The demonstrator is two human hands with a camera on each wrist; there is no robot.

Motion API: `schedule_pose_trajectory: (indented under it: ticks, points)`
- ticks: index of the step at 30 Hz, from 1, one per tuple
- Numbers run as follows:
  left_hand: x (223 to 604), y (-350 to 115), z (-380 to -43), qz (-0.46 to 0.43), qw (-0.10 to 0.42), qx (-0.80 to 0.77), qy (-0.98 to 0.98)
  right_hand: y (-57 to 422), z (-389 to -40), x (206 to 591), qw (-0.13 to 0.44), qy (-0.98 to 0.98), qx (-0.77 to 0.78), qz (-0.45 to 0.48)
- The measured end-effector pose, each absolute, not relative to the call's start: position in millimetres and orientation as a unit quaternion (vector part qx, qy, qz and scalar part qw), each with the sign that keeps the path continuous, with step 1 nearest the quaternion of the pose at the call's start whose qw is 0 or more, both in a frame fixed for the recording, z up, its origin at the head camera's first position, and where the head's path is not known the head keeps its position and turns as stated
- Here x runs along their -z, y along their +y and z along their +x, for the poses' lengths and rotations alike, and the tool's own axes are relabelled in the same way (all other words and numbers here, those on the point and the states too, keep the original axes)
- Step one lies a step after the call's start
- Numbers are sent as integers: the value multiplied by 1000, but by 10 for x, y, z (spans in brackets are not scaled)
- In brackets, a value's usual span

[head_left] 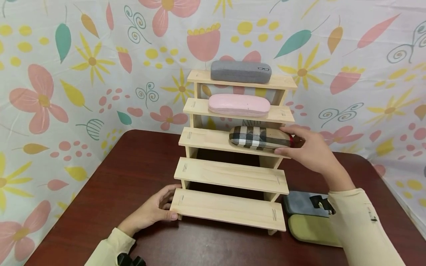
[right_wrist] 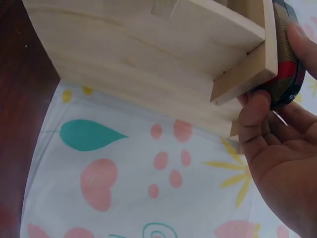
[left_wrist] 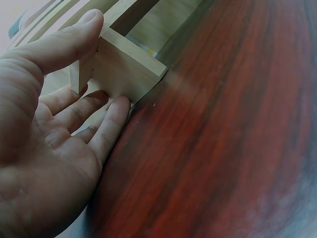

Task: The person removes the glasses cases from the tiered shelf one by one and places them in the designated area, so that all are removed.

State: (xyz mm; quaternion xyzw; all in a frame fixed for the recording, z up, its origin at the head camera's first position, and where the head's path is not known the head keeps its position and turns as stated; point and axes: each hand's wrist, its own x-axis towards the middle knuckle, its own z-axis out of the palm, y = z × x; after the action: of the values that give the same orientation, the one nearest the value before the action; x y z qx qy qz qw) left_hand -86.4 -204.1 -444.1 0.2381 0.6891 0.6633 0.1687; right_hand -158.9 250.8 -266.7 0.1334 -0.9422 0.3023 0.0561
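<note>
A stepped wooden display rack [head_left: 229, 210] stands on the dark table. My right hand [head_left: 307, 147] holds the right end of a plaid glasses case [head_left: 257, 137] between thumb and fingers, at the middle step. In the right wrist view the end of that case [right_wrist: 286, 74] shows a red stripe, beside the rack's edge. My left hand [head_left: 154, 207] grips the left end of the lowest step, with the thumb at its front corner. Seen from the left wrist, its fingers [left_wrist: 111, 124] lie against the rack's side panel [left_wrist: 124, 67].
A grey glasses case [head_left: 237, 72] lies on the top step and a pink glasses case [head_left: 239, 104] on the step below. Right of the rack, a blue-grey case [head_left: 301, 203] and an olive green case [head_left: 313, 229] lie on the table [head_left: 110, 184]. A floral cloth [head_left: 110, 44] hangs behind.
</note>
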Motion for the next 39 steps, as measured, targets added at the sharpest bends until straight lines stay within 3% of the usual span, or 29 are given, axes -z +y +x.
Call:
schedule_pose_trajectory:
  ticks: [11, 21, 33, 39]
  points:
    - [4463, -2044, -843, 241, 163, -663, 690, 2729, -1590, 2706, 98, -930, -335, 113]
    - [4450, -2048, -853, 241, 160, -661, 692, 2942, -1479, 2703, 86, -936, -335, 66]
    - [4456, -2048, -860, 241, 160, -658, 695, 3176, -1366, 2789, 123, -937, -324, 41]
    - [4440, -2051, -866, 242, 161, -656, 697, 3305, -1337, 2791, 113, -935, -334, 27]
